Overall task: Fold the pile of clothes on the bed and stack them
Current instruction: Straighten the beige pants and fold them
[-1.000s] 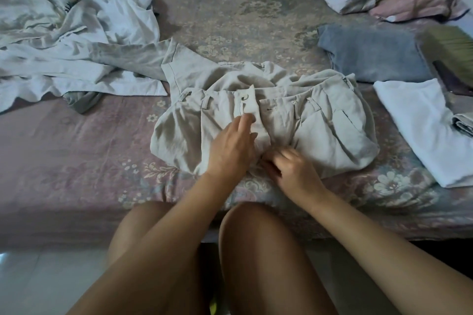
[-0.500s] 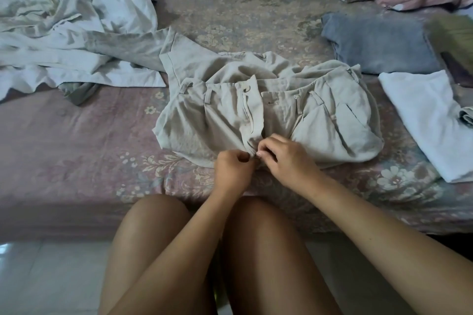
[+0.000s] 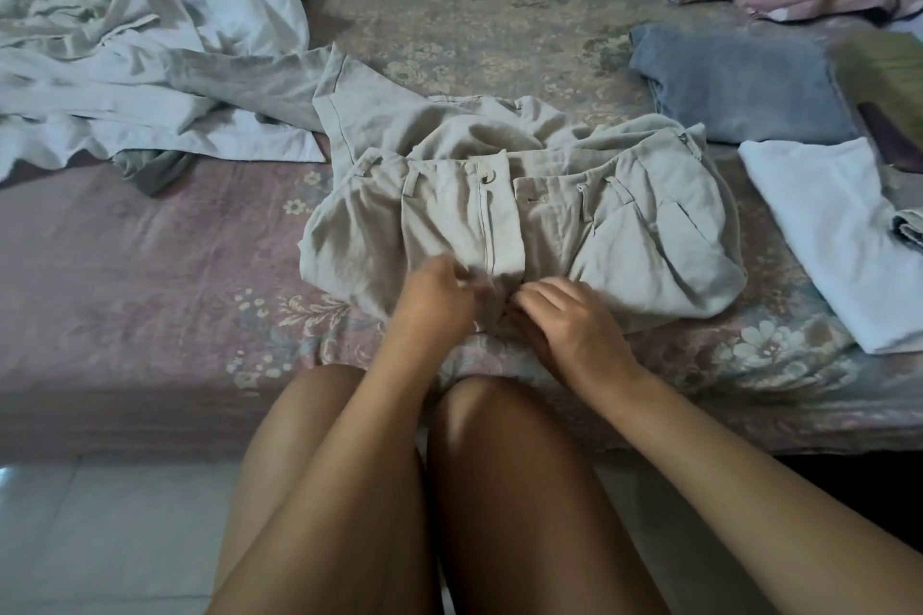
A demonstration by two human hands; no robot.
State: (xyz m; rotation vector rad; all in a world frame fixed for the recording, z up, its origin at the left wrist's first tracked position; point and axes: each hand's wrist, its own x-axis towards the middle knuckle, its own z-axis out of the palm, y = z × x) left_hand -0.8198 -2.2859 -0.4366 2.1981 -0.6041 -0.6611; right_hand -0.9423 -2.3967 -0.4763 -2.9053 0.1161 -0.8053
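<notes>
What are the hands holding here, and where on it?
Both the left hand and right hand pinch the beige trousers at the bottom of the open fly.

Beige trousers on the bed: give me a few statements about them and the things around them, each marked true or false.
1. Both hands, left hand and right hand, work at the fly of the beige trousers. True.
2. The waist button is fastened. False: the waistband lies open.
3. A folded blue garment lies right of the trousers. True.
4. The white pile at left is neatly folded. False: it is crumpled.
5. The folded white garment lies on the trousers. False: it lies beside them.
</notes>
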